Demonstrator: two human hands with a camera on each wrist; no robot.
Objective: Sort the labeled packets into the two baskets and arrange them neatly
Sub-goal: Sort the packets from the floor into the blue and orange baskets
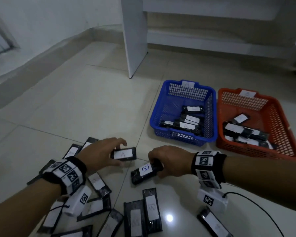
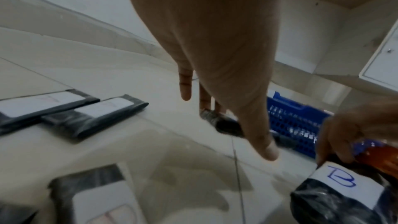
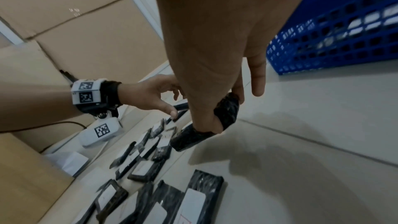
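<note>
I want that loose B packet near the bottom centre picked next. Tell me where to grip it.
The B packet lies flat on the floor, long and narrow. Probably best to come from above and pinch across its two long edges near the middle, thumb on one side, fingers on the other.

**Right hand pinches a black packet beside the blue basket**

The right hand (image 3: 215,67) pinches one end of a black packet (image 3: 206,129), thumb on top, just left of the blue basket (image 3: 336,30). Further from the basket, the left hand (image 3: 150,94) reaches down. More labeled packets (image 3: 150,168) lie scattered on the tiled floor (image 3: 312,151), below the held packet.
</note>
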